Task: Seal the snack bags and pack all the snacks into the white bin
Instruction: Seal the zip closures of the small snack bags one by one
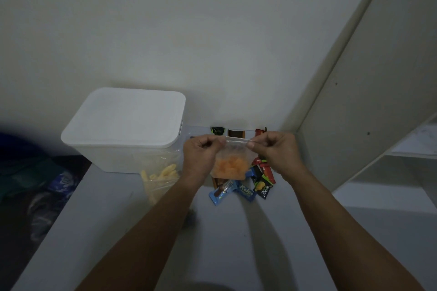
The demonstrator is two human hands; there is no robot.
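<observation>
A pile of dark blue and green cloth (35, 172) lies off the left edge of a white table (236, 243). On the table stands one white bin (123, 149) with its lid (125, 116) on, set against the wall. Just in front of the bin's right corner lies one clear bag of pale yellow stick snacks (159, 178), resting on the tabletop and touching the bin's base.

At centre, two bare hands hold up a second clear bag of orange snacks (230, 165) above the table. The left hand (201, 151) pinches the left end of the bag's top strip between curled fingers and thumb; the right hand (275, 150) pinches the right end the same way, the strip stretched taut between them.

Beneath and behind the held bag lie small wrapped snacks. Two blue wrappers (233, 191) show below the bag, one black packet with a yellow fruit print (262, 188) to their right, and red-and-black wrappers (263, 168) beside the right wrist, partly hidden so their count cannot be told. Three more small packets (236, 132) sit by the wall.

A white shelving unit (390, 149) stands at far right.
</observation>
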